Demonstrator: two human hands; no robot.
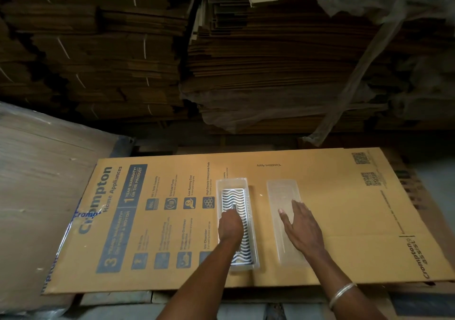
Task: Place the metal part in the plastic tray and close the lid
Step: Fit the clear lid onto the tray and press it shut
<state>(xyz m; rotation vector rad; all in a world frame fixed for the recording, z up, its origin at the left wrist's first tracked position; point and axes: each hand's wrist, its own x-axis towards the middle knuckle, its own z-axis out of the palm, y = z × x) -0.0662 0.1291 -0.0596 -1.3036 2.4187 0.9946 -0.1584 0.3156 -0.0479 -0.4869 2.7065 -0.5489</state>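
Observation:
A clear plastic tray [254,245] lies lengthwise on a flattened cardboard box. Inside it sits the metal part [234,196], a white grille with wavy slots and a small knob at its middle. My left hand [230,226] rests on the grille, fingertips pinched at the knob. To the right, apart from the tray, lies the clear plastic lid [282,191], flat on the cardboard. My right hand [301,228] lies flat on the lid, fingers spread and holding nothing.
The printed cardboard sheet [344,208] serves as the work surface; its front edge runs near my forearms. Tall stacks of flattened cartons [270,61] rise behind. A plastic-wrapped bundle [37,184] stands at the left.

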